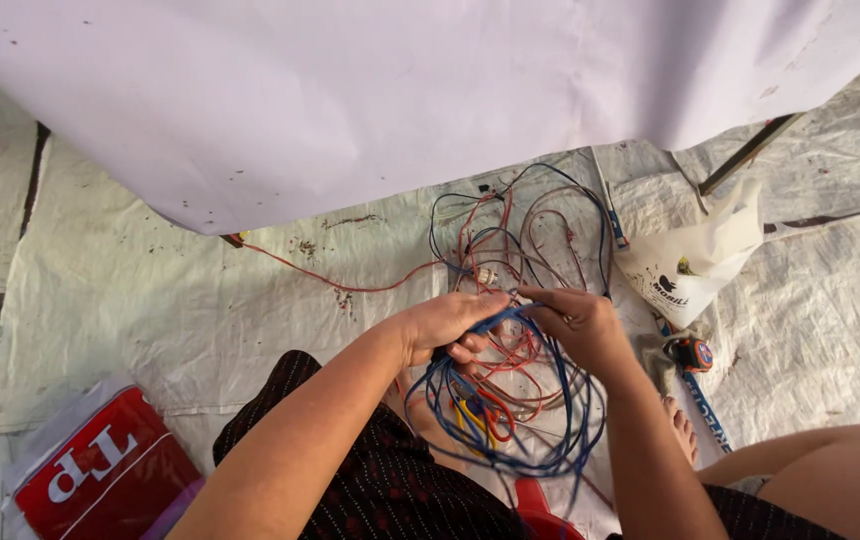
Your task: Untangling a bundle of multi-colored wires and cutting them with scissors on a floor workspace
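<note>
Head view: left hand [447, 325] and right hand [578, 322] meet over a tangle of blue and red wires [510, 400], both closed on one blue wire [506, 318] running crosswise between the fingertips. The bundle hangs just below the hands, over the lap; more loops lie beyond. Right of the tangle: a tape measure [692, 353] and white plastic bag [695, 265] on the woven white ground sheet [150, 290]. White board [350, 90] overhead.

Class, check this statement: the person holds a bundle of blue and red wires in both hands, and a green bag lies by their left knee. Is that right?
Not quite. In the head view both the left hand and the right hand do grip the blue and red wires, but the bag by the left knee is red and white, not green.
</note>
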